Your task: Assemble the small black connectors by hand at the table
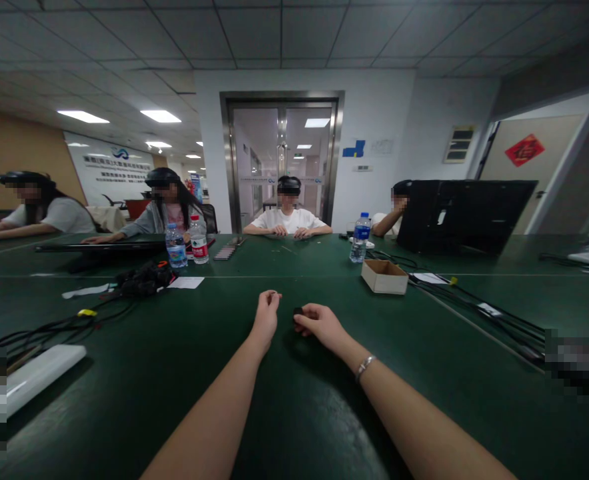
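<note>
Two right-hand fingers [305, 322] pinch a small black object [298, 311]; left hand [266, 313] curled shut.

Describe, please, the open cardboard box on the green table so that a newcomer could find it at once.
Start at the long green table and look just beyond and to the right of the right hand. There sits a small cardboard box, open at the top, with black cables running past its right side. It is the only brown, square-cornered thing there; the water bottle behind it is clear and upright.
</note>
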`<action>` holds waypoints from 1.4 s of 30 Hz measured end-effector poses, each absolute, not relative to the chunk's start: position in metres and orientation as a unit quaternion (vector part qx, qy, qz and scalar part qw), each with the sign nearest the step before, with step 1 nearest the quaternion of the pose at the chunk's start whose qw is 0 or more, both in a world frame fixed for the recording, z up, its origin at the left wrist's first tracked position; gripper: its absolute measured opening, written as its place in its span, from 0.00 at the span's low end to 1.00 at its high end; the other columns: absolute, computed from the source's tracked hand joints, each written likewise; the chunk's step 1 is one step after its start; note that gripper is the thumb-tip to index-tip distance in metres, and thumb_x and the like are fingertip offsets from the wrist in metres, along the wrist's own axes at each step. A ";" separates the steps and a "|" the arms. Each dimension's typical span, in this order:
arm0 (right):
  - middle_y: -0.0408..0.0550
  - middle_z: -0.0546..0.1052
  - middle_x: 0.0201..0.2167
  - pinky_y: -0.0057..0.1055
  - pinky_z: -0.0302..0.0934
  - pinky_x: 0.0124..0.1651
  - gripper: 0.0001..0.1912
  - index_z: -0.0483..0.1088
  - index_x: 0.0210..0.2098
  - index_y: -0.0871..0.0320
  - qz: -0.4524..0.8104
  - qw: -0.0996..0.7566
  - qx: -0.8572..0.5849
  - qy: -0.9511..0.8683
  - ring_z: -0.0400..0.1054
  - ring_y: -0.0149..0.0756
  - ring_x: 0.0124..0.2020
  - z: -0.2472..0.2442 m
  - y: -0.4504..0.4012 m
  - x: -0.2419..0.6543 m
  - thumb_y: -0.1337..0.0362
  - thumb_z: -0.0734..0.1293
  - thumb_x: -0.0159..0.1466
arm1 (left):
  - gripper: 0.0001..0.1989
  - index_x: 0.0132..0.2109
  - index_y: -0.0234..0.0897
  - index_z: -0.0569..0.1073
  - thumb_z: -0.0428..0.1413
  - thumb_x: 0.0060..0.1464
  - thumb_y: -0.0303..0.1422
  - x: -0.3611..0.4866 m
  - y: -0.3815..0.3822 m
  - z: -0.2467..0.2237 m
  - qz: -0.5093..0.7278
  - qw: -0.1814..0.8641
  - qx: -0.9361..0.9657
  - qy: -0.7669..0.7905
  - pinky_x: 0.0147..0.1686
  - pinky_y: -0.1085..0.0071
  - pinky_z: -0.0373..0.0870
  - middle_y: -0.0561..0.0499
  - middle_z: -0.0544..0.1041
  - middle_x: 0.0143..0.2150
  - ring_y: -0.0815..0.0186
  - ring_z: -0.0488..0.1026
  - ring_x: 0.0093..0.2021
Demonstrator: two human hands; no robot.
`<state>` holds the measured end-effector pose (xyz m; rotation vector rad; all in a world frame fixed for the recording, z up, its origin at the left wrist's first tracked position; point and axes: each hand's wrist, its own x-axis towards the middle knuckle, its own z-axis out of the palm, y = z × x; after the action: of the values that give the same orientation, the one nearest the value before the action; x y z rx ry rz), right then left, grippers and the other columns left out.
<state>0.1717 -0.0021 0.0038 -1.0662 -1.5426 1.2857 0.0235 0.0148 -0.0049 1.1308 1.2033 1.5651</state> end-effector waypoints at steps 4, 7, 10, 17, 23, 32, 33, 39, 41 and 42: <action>0.44 0.74 0.27 0.26 0.62 0.26 0.15 0.69 0.35 0.60 0.444 0.438 -0.465 -0.628 0.68 0.29 0.25 -0.004 0.008 0.191 0.64 0.72 0.49 | 0.13 0.42 0.36 0.71 0.58 0.50 0.36 0.003 0.015 -0.004 0.596 0.488 0.446 0.455 0.34 0.74 0.60 0.49 0.72 0.40 0.69 0.67 0.36; 0.42 0.74 0.27 0.26 0.60 0.27 0.15 0.68 0.38 0.59 0.398 0.448 -0.477 -0.643 0.67 0.29 0.25 -0.004 0.006 0.189 0.64 0.70 0.51 | 0.16 0.41 0.35 0.72 0.61 0.45 0.37 -0.002 0.012 -0.001 0.575 0.527 0.457 0.428 0.33 0.74 0.59 0.49 0.73 0.37 0.70 0.67 0.34; 0.42 0.73 0.26 0.27 0.60 0.31 0.14 0.70 0.38 0.59 0.342 0.440 -0.483 -0.675 0.66 0.29 0.27 -0.003 0.004 0.181 0.62 0.69 0.52 | 0.18 0.41 0.34 0.73 0.64 0.42 0.37 -0.001 0.009 0.001 0.568 0.533 0.467 0.418 0.35 0.74 0.61 0.48 0.75 0.38 0.69 0.69 0.35; 0.45 0.75 0.31 0.29 0.60 0.36 0.16 0.74 0.42 0.59 0.305 0.432 -0.480 -0.700 0.67 0.32 0.31 -0.005 0.008 0.176 0.61 0.69 0.54 | 0.19 0.40 0.34 0.72 0.66 0.39 0.34 0.001 0.008 -0.003 0.560 0.523 0.492 0.414 0.36 0.72 0.65 0.49 0.76 0.34 0.68 0.72 0.34; 0.46 0.76 0.33 0.30 0.61 0.37 0.16 0.74 0.42 0.59 0.302 0.425 -0.480 -0.706 0.67 0.32 0.32 -0.004 0.005 0.177 0.61 0.68 0.55 | 0.16 0.39 0.35 0.74 0.64 0.43 0.37 0.003 0.010 -0.005 0.524 0.511 0.536 0.421 0.37 0.71 0.66 0.49 0.76 0.32 0.67 0.72 0.35; 0.46 0.75 0.33 0.30 0.61 0.38 0.15 0.74 0.42 0.58 0.288 0.409 -0.480 -0.721 0.66 0.31 0.32 -0.001 0.000 0.176 0.62 0.68 0.56 | 0.15 0.39 0.34 0.73 0.65 0.43 0.36 -0.001 0.005 -0.002 0.519 0.542 0.521 0.408 0.39 0.70 0.69 0.47 0.76 0.36 0.66 0.74 0.37; 0.46 0.75 0.34 0.30 0.61 0.39 0.15 0.74 0.42 0.58 0.287 0.410 -0.479 -0.722 0.66 0.31 0.32 -0.001 0.000 0.176 0.62 0.68 0.56 | 0.15 0.38 0.34 0.73 0.65 0.43 0.35 0.000 0.004 -0.001 0.518 0.547 0.516 0.407 0.39 0.70 0.69 0.47 0.76 0.36 0.66 0.74 0.37; 0.46 0.76 0.34 0.30 0.62 0.39 0.16 0.74 0.43 0.58 0.282 0.412 -0.475 -0.724 0.67 0.32 0.33 -0.003 0.002 0.177 0.61 0.68 0.56 | 0.14 0.39 0.34 0.73 0.64 0.45 0.34 0.001 0.002 0.002 0.512 0.543 0.527 0.406 0.39 0.69 0.70 0.46 0.77 0.36 0.66 0.75 0.37; 0.46 0.75 0.34 0.30 0.62 0.39 0.16 0.74 0.43 0.59 0.279 0.410 -0.475 -0.727 0.67 0.32 0.33 -0.003 0.002 0.177 0.61 0.67 0.56 | 0.14 0.39 0.34 0.73 0.64 0.45 0.34 0.001 0.002 0.001 0.506 0.537 0.539 0.406 0.39 0.69 0.71 0.46 0.77 0.36 0.66 0.75 0.37; 0.46 0.75 0.34 0.30 0.62 0.39 0.16 0.74 0.43 0.59 0.278 0.409 -0.474 -0.729 0.67 0.32 0.33 -0.003 0.002 0.177 0.61 0.67 0.56 | 0.14 0.39 0.34 0.73 0.64 0.44 0.34 0.001 0.003 0.000 0.504 0.533 0.543 0.408 0.39 0.68 0.71 0.46 0.76 0.36 0.66 0.75 0.37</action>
<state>0.1771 0.0015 -0.0033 -1.1938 -1.8353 0.7009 0.0008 0.0027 0.0003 1.2949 0.9720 1.2023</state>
